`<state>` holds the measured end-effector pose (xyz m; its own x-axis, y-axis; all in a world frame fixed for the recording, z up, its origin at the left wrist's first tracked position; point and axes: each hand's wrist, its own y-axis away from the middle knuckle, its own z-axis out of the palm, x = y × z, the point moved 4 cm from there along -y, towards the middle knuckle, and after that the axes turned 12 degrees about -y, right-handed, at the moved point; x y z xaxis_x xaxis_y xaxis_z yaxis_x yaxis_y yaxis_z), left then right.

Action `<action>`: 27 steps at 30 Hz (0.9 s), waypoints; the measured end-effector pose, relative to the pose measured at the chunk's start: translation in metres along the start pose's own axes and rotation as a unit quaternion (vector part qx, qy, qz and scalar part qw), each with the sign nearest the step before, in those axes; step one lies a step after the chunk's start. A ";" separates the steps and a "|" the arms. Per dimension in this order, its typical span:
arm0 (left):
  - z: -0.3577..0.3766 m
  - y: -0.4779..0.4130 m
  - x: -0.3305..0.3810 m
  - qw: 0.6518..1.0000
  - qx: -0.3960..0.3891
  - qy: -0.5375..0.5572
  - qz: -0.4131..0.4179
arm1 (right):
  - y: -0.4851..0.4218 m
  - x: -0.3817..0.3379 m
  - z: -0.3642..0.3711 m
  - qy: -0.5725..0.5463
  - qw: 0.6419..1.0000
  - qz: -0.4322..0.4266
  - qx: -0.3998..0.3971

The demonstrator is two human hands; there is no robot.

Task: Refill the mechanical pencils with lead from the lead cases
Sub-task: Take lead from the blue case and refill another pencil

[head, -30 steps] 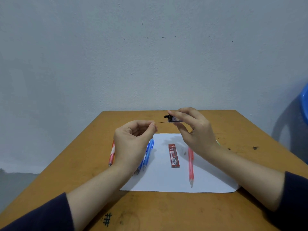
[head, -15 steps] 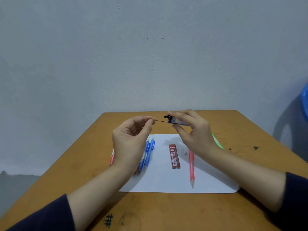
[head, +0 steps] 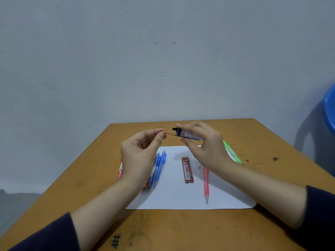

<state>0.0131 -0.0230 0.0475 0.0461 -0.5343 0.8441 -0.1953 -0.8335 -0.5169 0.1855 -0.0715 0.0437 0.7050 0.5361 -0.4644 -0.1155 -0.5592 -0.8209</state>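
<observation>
Head view, observations: both hands are raised above the brown wooden bench (head: 199,230), over the far edge of a white paper sheet (head: 181,200). The right hand (head: 204,147) grips a clear plastic lead case with a black cap end (head: 188,135) between thumb and fingers. The case is roughly level, cap end toward the left. The left hand (head: 139,156) pinches, between thumb and forefinger, the thin dark lead (head: 170,134) that bridges the gap to the case mouth. Whether it is one stick or two I cannot tell. On the sheet lie a flat red lead case (head: 187,170), a pink mechanical pencil (head: 206,183) just beside it, and two blue mechanical pencils (head: 160,165) partly hidden by the left wrist.

Risks noted: the lead is unsupported between the hands, so a sideways twist or an uneven pull would likely snap it. The case mouth looks open and near level, so spare sticks could slide out and scatter. A lead dropped off the sheet would be hard to spot on the brown bench. Neither hand holds a pencil, so the lead must be carried before loading.
</observation>
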 end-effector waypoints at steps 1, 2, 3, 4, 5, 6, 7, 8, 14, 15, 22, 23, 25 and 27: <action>0.000 0.000 0.000 1.000 -0.001 0.003 0.000 | 0.000 0.000 0.000 -0.002 1.000 0.004 -0.002; 0.000 0.000 0.000 1.000 -0.002 0.004 0.000 | 0.000 -0.001 0.001 -0.005 1.000 0.007 -0.004; 0.000 0.001 0.000 1.000 -0.003 0.004 0.000 | 0.001 -0.002 0.001 -0.006 1.000 0.009 -0.006; 0.001 0.000 -0.001 1.000 -0.005 0.004 -0.001 | 0.001 -0.003 0.002 -0.008 1.000 0.011 -0.008; 0.001 0.000 -0.001 1.000 -0.006 0.003 -0.001 | 0.001 -0.004 0.002 -0.011 1.000 0.013 -0.009; 0.001 0.000 -0.001 1.000 -0.007 0.002 -0.001 | 0.002 -0.005 0.002 -0.015 1.000 0.017 -0.010; 0.001 0.000 -0.001 1.000 -0.007 0.002 -0.001 | 0.002 -0.005 0.003 -0.020 1.000 0.021 -0.011; 0.002 0.000 -0.001 1.000 -0.007 0.003 -0.001 | 0.002 -0.006 0.003 -0.026 0.999 0.027 -0.012; 0.001 0.000 -0.001 1.000 -0.009 0.004 0.011 | 0.003 -0.008 0.004 -0.060 0.996 0.069 -0.021; 0.001 0.001 0.000 1.000 -0.009 0.007 0.013 | 0.003 -0.008 0.005 -0.063 0.995 0.075 -0.022; 0.001 0.000 0.000 0.999 -0.005 0.028 0.016 | 0.004 -0.009 0.007 -0.100 0.987 0.124 -0.025; 0.001 0.000 0.000 0.999 -0.006 0.029 0.016 | 0.004 -0.009 0.007 -0.105 0.986 0.129 -0.025; 0.001 0.001 0.000 0.999 -0.007 0.029 0.016 | 0.005 -0.008 0.006 -0.116 0.983 0.142 -0.021; 0.001 0.001 0.000 1.000 -0.008 0.024 0.018 | 0.005 -0.007 0.006 -0.121 0.981 0.153 -0.018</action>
<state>0.0135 -0.0239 0.0472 -0.0090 -0.5559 0.8312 -0.2115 -0.8114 -0.5450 0.1761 -0.0743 0.0413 0.4540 0.4717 -0.7559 -0.2679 -0.7369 -0.6207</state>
